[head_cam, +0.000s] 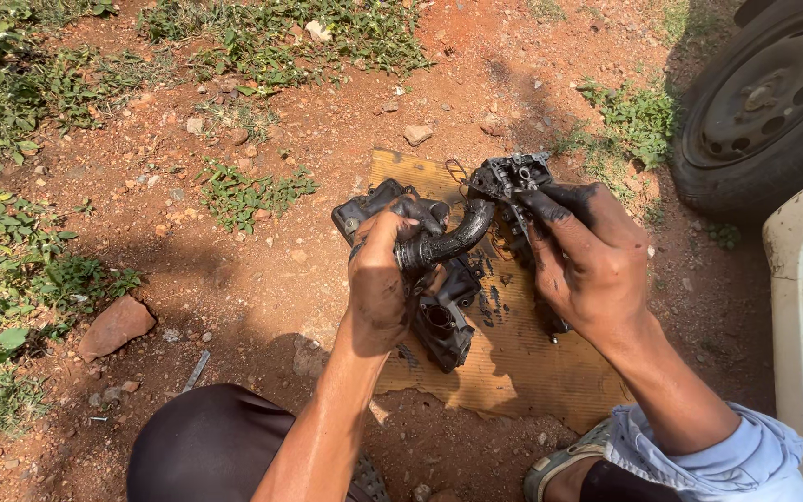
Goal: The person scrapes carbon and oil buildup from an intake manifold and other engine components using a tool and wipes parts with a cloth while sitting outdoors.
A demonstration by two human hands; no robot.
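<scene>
My greasy left hand (385, 270) grips a curved black rubber hose (448, 242), fingers wrapped round it; my right hand (587, 256) clasps the black metal engine part (510, 178) above the stained brown cardboard sheet (513, 358) on red dirt

A short black curved hose (448, 244), ribbed at its lower end, is held above a greasy black engine part (439, 311) that lies on a stained brown cardboard sheet (522, 358). The hose's upper end is joined to a second black metal part (510, 177), raised and tilted.
</scene>
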